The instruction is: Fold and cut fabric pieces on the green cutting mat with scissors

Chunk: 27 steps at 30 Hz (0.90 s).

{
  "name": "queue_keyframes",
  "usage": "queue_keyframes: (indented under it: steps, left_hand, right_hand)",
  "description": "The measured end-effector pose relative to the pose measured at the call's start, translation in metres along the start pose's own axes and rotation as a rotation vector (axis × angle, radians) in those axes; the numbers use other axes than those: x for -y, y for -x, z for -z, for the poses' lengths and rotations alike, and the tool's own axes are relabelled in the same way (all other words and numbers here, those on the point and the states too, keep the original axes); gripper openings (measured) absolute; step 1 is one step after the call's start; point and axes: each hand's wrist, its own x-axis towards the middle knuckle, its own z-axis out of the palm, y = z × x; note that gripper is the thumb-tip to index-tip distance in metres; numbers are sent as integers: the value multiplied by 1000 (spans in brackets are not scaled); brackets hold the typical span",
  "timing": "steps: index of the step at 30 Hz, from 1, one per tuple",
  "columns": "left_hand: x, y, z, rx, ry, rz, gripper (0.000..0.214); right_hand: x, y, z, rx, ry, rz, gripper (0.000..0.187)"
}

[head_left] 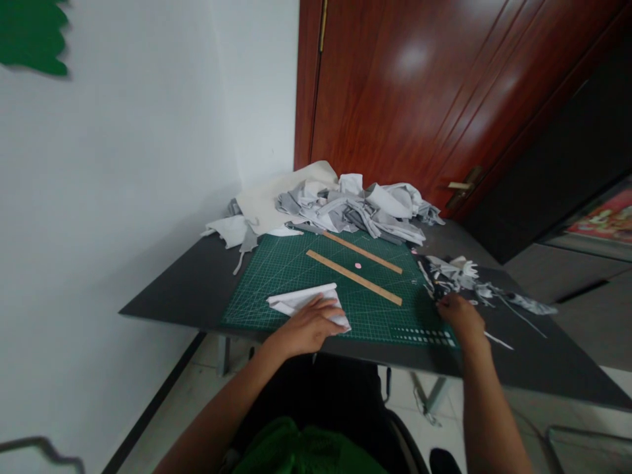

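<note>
A folded piece of white cloth (296,299) lies near the front of the green cutting mat (266,263). My left hand (313,324) rests on its right part, fingers stretched out and pressing lightly over the fabric. At the mat's right edge, my right hand (459,316) is closed, its fingertips by a small dark object (438,291) that I cannot make out. Cut fabric scraps (457,273) lie just beyond that hand. Two wooden rulers (355,277) lie slantwise across the mat, and a small pink piece (358,266) sits between them.
A heap of grey and white cloth (355,207) covers the back of the dark table (192,283), with a cream sheet (266,201) at its left. A white wall (148,131) stands on the left, and a brown door (395,99) is behind the table.
</note>
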Motion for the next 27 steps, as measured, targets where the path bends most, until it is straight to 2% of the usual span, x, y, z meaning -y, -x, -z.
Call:
queue_keyframes:
  steps: [5,10,15,17,22,27]
  left_hand:
    - [-10,-3,-3,-2,-29,-88,50]
    - [-17,-3,-4,-6,-68,-67,33]
    - [-20,-4,-2,-55,-63,-64,29]
    - [-20,-4,-2,-60,-68,-67,29]
    - [-18,-4,-4,-70,-63,-66,30]
    - [-17,-3,-5,-67,-64,-66,30]
  right_hand:
    - [9,9,1,0,33,-66,43]
    - [19,15,-1,3,-99,-100,33]
    - [16,2,-3,-4,-343,-141,18]
    - [10,-4,-2,5,-488,-150,10]
    - [-3,-14,5,70,-995,-210,23]
    - [-7,-8,14,290,-1575,-163,21]
